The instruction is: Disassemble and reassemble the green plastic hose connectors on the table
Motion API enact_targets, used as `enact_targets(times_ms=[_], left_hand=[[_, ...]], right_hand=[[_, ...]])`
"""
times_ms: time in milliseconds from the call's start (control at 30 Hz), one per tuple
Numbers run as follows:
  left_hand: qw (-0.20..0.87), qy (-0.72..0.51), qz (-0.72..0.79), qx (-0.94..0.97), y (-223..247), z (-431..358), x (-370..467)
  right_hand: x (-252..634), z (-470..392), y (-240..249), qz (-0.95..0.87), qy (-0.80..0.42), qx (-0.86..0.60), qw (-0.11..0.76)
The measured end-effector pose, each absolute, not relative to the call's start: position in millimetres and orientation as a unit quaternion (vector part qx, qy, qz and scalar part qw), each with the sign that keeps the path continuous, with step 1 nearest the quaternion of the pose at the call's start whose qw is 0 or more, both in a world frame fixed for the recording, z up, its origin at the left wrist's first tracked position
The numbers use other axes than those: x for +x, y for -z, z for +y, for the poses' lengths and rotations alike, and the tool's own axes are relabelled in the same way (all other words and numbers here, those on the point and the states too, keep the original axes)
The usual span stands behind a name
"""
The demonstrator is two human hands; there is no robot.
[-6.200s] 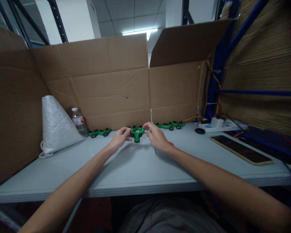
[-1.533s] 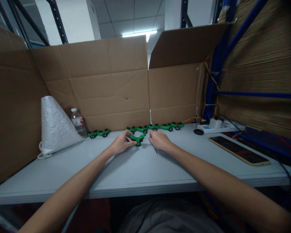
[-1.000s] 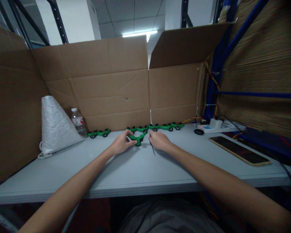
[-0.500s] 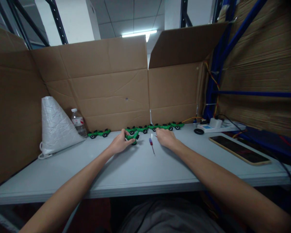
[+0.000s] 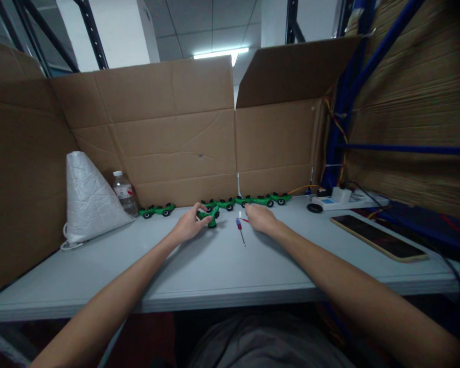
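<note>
My left hand point(image 5: 191, 224) is closed round a green toy car point(image 5: 213, 217), which is tipped up on end over the table. My right hand point(image 5: 261, 219) is closed just to the right, with a thin red stick-like piece point(image 5: 244, 220) showing at its fingers; most of that piece is hidden. Between the hands a small screwdriver point(image 5: 239, 228) with a purple-and-red handle lies on the table, its shaft pointing toward me. Behind the hands several green toy cars point(image 5: 263, 200) with black wheels stand in a row. Another green toy car point(image 5: 157, 211) stands apart, to the left.
A silver bag point(image 5: 90, 204) and a water bottle point(image 5: 124, 194) stand at the left of the white table point(image 5: 199, 276). On the right are a black ring point(image 5: 314, 208), a power strip point(image 5: 348, 199) and a phone point(image 5: 377, 237). A cardboard wall point(image 5: 168, 148) closes off the back.
The toy car in my left hand has turned slightly more upright. More of the red piece shows at my right hand, which has barely shifted.
</note>
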State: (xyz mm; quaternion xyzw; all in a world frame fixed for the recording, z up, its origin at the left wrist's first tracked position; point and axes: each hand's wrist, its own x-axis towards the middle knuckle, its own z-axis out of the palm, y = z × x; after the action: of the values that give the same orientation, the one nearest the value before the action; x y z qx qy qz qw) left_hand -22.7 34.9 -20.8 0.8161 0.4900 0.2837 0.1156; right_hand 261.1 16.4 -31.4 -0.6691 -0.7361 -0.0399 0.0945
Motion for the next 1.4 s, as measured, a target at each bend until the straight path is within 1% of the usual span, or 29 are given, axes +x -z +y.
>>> enact_targets(times_ms=[133, 300, 400, 500, 667, 833, 900, 967, 1067, 1133, 1233, 1400], left_hand=[[0.106, -0.272, 0.49, 0.821, 17, 33, -21], [0.156, -0.277, 0.49, 0.812, 17, 35, -20], [0.172, -0.273, 0.461, 0.827, 21, 38, -20], [0.169, -0.265, 0.423, 0.85, 24, 40, -21], [0.159, -0.245, 0.411, 0.864, 25, 40, -21], [0.122, -0.233, 0.424, 0.866, 21, 36, -21], [0.096, -0.248, 0.422, 0.867, 18, 31, -20], [0.072, -0.29, 0.394, 0.869, 14, 25, -17], [0.086, -0.318, 0.342, 0.88, 10, 13, -10], [0.101, -0.295, 0.314, 0.897, 10, 8, -5], [0.094, -0.255, 0.294, 0.916, 12, 7, -3], [0.064, -0.207, 0.317, 0.923, 12, 17, -13]], right_hand=[[258, 13, 27, -0.732, 0.042, -0.67, 0.115], [253, 11, 22, -0.74, 0.051, -0.65, 0.167], [246, 9, 24, -0.771, 0.029, -0.599, 0.214], [239, 6, 29, -0.817, -0.006, -0.525, 0.237], [231, 2, 36, -0.856, -0.051, -0.456, 0.238], [231, 2, 38, -0.859, -0.043, -0.446, 0.248], [230, 3, 37, -0.856, -0.034, -0.455, 0.242], [230, 4, 37, -0.851, -0.028, -0.469, 0.234], [229, 4, 36, -0.843, -0.022, -0.491, 0.221], [229, 4, 35, -0.836, -0.018, -0.505, 0.213], [231, 3, 34, -0.828, -0.008, -0.519, 0.212], [232, 2, 32, -0.82, -0.006, -0.532, 0.213]])
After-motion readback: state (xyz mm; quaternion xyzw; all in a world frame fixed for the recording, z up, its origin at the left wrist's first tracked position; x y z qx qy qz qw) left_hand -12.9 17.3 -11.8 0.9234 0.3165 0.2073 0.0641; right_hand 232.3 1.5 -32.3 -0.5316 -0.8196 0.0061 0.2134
